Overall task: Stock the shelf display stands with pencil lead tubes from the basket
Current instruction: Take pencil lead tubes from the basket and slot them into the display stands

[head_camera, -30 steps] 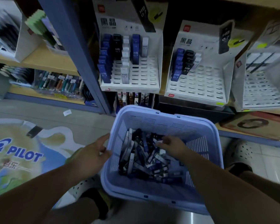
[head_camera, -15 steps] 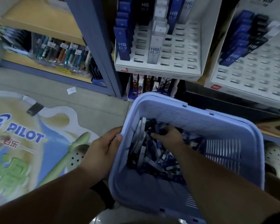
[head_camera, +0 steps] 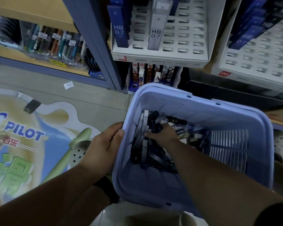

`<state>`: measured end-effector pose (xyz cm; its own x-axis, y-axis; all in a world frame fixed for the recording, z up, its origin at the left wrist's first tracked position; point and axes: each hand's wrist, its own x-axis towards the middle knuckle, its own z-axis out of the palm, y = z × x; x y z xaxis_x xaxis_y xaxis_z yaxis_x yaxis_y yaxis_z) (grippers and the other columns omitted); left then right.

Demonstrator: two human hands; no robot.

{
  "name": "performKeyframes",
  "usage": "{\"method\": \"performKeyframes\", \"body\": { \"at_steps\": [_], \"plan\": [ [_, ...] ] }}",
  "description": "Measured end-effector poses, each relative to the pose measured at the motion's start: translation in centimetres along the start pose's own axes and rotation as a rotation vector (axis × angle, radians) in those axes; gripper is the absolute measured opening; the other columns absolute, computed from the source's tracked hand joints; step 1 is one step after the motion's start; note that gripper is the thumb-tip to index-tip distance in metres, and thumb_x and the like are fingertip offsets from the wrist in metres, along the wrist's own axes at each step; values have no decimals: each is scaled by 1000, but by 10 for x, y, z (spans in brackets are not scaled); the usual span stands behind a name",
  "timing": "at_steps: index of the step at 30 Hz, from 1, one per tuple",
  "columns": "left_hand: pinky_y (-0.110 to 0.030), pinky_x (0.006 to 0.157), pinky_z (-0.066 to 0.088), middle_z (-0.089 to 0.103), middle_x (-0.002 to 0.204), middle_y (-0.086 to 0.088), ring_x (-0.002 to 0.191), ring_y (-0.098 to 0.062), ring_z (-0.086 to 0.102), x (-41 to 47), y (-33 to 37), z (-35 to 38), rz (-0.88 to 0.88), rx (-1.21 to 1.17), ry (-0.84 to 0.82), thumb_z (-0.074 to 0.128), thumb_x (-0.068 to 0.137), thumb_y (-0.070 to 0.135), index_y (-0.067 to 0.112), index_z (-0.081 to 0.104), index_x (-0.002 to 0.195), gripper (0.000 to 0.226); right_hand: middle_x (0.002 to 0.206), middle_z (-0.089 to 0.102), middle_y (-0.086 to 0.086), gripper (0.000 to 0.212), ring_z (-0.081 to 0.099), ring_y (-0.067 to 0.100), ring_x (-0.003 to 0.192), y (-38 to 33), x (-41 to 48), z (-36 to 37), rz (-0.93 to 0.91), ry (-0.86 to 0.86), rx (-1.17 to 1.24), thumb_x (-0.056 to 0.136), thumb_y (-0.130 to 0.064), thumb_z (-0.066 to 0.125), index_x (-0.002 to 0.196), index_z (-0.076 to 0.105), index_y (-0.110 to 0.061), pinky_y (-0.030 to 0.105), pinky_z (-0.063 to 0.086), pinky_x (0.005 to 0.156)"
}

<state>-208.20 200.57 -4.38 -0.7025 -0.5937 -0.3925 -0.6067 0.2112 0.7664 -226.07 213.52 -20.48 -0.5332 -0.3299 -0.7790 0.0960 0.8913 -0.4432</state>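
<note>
Pencil lead tubes (head_camera: 152,156) are heaped in the basket (head_camera: 203,103) at lower centre. Its left rim is gripped by the left hand (head_camera: 104,144); a few tubes are clutched in the right hand (head_camera: 162,133). Light, stiff, slick; probably best pinched mid-length. Part-filled display stands (head_camera: 183,36) are seen above.

PILOT floor sticker (head_camera: 23,132) | pens (head_camera: 59,43) on left shelf | paper scrap (head_camera: 68,85) on floor
</note>
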Motion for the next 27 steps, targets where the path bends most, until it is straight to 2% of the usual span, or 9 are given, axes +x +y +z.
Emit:
{"method": "performKeyframes", "body": {
  "at_steps": [4, 7, 8, 11, 13, 16, 19, 23, 27],
  "plan": [
    [-1, 67, 38, 66, 84, 27, 85, 15, 59, 1, -1, 0, -7, -6, -10, 42, 104, 27, 32, 63, 119, 26, 98, 73, 6, 75, 70, 22, 87, -7, -8, 19, 77, -6, 138, 54, -60, 91, 107, 71, -9, 33, 61, 72],
    [-1, 68, 38, 66, 89, 22, 87, 15, 59, 1, -1, 1, -12, -10, -20, 41, 104, 27, 35, 60, 118, 25, 109, 72, 5, 114, 69, 22, 94, -7, -7, 36, 125, 31, 280, 33, -76, 84, 123, 63, -8, 34, 61, 77],
    [-1, 68, 39, 66, 90, 22, 87, 15, 59, 1, -1, 1, -14, -11, -23, 41, 104, 26, 35, 60, 118, 25, 110, 71, 4, 117, 69, 22, 95, -6, -4, 39, 131, 40, 310, 32, -76, 84, 125, 62, -9, 34, 61, 78],
    [-2, 67, 39, 67, 89, 22, 87, 14, 60, 2, -1, 1, -21, -30, -30, 40, 104, 28, 34, 61, 117, 25, 102, 73, 5, 86, 69, 21, 89, -11, -3, 37, 163, 38, 371, 50, -59, 93, 114, 69, -8, 31, 58, 74],
    [-4, 68, 41, 69, 89, 22, 88, 11, 61, 2, -2, 1, -19, -47, -33, 37, 101, 36, 36, 61, 115, 27, 100, 73, 5, 74, 67, 19, 84, -12, 4, 37, 200, 31, 424, 57, -54, 93, 110, 72, -7, 30, 56, 72],
    [-4, 69, 42, 63, 98, 33, 90, 9, 61, 2, -1, 2, -17, -49, -31, 34, 95, 47, 45, 56, 110, 27, 112, 70, 5, 83, 65, 19, 91, -23, 6, 35, 176, 58, 458, 59, -54, 92, 122, 65, -7, 31, 57, 78],
    [-4, 70, 41, 63, 97, 35, 90, 10, 60, 2, -2, 2, -22, -51, -24, 36, 103, 45, 47, 55, 109, 20, 124, 66, 6, 95, 64, 24, 104, -30, 9, 30, 141, 49, 457, 59, -53, 93, 134, 57, -9, 33, 55, 85],
    [-3, 68, 40, 61, 95, 38, 87, 13, 59, 3, 2, 1, -41, -45, -39, 38, 104, 30, 46, 55, 106, 23, 109, 70, 4, 78, 67, 22, 91, -35, 9, 24, 190, -31, 526, 62, -48, 93, 123, 65, -7, 33, 58, 77],
    [-4, 69, 41, 62, 97, 34, 89, 10, 60, 3, 3, 2, -27, -65, -43, 33, 94, 46, 41, 57, 109, 29, 98, 74, 9, 68, 71, 24, 85, -35, 8, 27, 223, -94, 631, 61, -39, 96, 114, 69, -6, 35, 60, 67]
  ]
}}
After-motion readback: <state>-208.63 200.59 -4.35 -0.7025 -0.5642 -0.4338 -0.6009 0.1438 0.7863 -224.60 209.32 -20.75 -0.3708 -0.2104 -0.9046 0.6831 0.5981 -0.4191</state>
